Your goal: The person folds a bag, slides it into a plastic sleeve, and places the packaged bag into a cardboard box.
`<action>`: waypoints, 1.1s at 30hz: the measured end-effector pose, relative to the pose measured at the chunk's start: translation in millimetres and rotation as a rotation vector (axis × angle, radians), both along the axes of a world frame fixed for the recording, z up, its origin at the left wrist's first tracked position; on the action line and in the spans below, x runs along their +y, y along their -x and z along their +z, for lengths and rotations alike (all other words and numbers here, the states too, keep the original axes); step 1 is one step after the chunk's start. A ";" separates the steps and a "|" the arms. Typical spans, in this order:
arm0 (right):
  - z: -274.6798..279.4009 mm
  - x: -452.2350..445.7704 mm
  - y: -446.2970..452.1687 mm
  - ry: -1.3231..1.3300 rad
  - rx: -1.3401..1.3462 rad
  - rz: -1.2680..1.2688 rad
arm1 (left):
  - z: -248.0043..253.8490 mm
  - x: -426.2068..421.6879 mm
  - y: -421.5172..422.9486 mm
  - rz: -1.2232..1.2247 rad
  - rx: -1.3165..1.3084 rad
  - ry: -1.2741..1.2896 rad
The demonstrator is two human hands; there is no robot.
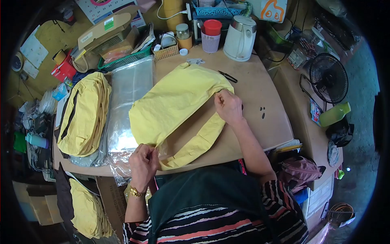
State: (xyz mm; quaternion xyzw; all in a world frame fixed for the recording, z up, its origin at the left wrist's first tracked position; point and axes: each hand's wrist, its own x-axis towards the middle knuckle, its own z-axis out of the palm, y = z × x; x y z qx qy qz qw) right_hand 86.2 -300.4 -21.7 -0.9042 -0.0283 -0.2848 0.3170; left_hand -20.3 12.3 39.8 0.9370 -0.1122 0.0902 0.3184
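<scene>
In the head view, holds one yellow bag (178, 97), with one strap (203, 140), at the middle of the table (264, 93). Pinches its near-left corner with the left hand (143, 162); grasps its right end in the curled right hand (229, 106). Shows two yellow stacks (83, 118), on the table and below it, one kettle (240, 38), one fan (328, 77) and one pair of black snips (227, 76) just beside the bag. Comes near the front edge with the strap; leaves brown tabletop between the right hand and the table's right edge. At left, fits clear plastic (130, 93) between bag and upper stack. Looks creased and soft in the bag, glossy in the plastic.
</scene>
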 end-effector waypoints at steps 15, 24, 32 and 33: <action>4.0 62.3 27.2 -0.091 -0.176 0.261 | -23.4 -130.0 -197.3 -0.462 0.026 -0.341; -2.0 131.8 74.6 0.000 -0.250 0.650 | 5.6 -147.7 -206.2 -0.200 -0.409 0.079; 0.4 101.0 58.5 -0.525 0.251 0.600 | 33.3 -54.3 -38.7 -0.255 0.020 -0.426; -8.5 106.5 59.2 -0.528 0.250 0.599 | 28.2 -49.8 -36.5 -0.204 0.084 -0.409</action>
